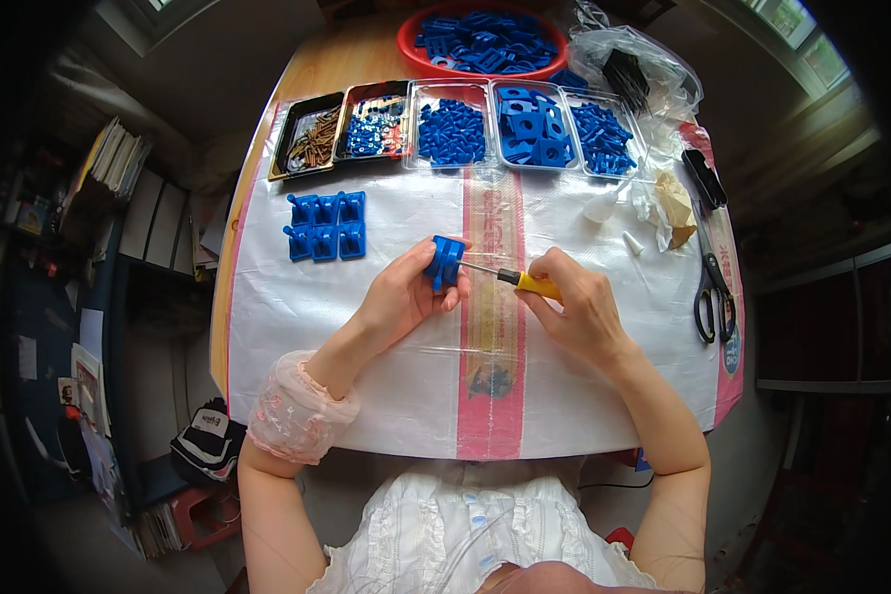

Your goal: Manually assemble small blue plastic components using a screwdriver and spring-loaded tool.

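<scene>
Near the middle of the table, my left hand (406,286) is closed around a blue plastic part (445,261), held up off the sheet. My right hand (576,302) grips a screwdriver (539,286) by its yellow and black handle. Its thin metal shaft points left, and the tip meets the right side of the blue part; whether a screw sits there is too small to tell. To the left of my hands, several similar blue pieces (327,227) with small levers stand in two tight rows.
Along the back run trays of brown screws (315,139), small metal bits (374,129), and blue plastic parts (452,132). Behind them is a red basin (406,51) heaped with blue pieces. Black scissors (713,287), a white nozzle (633,244) and crumpled brown paper (675,208) lie right.
</scene>
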A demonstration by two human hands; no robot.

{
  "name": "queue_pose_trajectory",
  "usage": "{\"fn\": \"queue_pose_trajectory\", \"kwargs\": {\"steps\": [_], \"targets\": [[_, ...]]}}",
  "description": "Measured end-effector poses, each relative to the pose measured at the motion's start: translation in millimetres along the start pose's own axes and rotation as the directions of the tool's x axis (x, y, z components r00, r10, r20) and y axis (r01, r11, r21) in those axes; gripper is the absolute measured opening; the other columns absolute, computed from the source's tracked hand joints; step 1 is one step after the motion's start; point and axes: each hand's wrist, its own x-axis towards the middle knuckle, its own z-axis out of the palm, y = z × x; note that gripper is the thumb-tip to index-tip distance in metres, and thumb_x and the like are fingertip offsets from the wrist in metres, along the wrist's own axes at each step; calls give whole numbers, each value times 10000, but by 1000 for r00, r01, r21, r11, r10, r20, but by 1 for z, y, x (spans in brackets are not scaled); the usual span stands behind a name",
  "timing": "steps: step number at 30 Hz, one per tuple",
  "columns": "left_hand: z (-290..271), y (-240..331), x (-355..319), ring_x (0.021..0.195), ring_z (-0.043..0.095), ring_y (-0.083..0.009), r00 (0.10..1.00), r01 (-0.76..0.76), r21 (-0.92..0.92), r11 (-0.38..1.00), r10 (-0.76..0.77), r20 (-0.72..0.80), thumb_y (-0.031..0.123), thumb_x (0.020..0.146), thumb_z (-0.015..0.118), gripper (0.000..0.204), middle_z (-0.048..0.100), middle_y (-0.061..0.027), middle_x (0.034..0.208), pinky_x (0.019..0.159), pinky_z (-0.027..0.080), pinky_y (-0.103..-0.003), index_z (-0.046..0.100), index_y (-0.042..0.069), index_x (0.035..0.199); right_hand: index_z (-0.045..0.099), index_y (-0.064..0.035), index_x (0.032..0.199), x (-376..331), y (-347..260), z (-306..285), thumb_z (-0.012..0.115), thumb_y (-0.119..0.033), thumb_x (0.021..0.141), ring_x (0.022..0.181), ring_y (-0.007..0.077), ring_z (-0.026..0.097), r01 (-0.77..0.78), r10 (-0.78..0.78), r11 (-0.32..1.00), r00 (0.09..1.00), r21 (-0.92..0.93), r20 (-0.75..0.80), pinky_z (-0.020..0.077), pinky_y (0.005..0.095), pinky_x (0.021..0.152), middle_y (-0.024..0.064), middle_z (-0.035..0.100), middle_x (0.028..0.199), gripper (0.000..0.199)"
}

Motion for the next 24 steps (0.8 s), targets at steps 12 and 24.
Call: {"fn": "queue_pose_trajectory", "kwargs": {"steps": [12,24], "targets": [[0,-1,0,794,613,-120,1000,-4,10,1000,4,-9,352,1146,327,492,685,-111,989,781,508,-261,483,0,1452,667,-52,949,-1,0,0,731,-207,959,654,277,668,-39,42,998,997,-46,60,493,386,579,87,670,773,167],[0,-1,1,796,612,-115,1000,-4,-4,1000,4,-6,361,1145,333,497,689,-100,984,783,507,-262,489,-3,1446,584,-4,1007,1,-7,-3,799,-95,873,718,343,661,-74,66,991,995,109,78,531,419,630,129,624,942,269]]}}
